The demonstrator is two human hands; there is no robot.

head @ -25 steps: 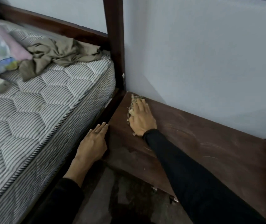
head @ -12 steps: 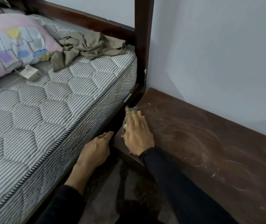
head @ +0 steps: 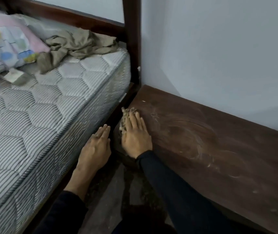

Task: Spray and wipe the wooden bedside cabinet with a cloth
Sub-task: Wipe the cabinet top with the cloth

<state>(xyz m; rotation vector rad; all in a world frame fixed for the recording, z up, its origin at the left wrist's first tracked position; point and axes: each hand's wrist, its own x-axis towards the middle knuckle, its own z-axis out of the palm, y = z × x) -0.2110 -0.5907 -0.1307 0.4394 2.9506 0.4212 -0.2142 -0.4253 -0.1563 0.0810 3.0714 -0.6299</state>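
Note:
The dark wooden bedside cabinet (head: 210, 149) stands low against the white wall, its top streaked with pale swirling wipe marks. My right hand (head: 135, 134) lies flat on the cabinet's left front corner, pressing a small mottled beige cloth (head: 124, 118) that shows at my fingertips and along the left edge. My left hand (head: 96, 147) rests flat, fingers together, against the side of the bed frame just left of the cabinet, holding nothing. No spray bottle is in view.
A striped quilted mattress (head: 42, 107) in a dark wooden bed frame fills the left, its post (head: 131, 39) rising beside the cabinet. On the mattress lie a pink pillow (head: 3, 44), a crumpled tan garment (head: 77, 46) and a small white device (head: 14, 76). Grey floor (head: 111, 188) shows below.
My right hand with the cloth has slid from the cabinet's back left area toward its front left corner. My left hand has stayed by the bed frame. The view has shifted.

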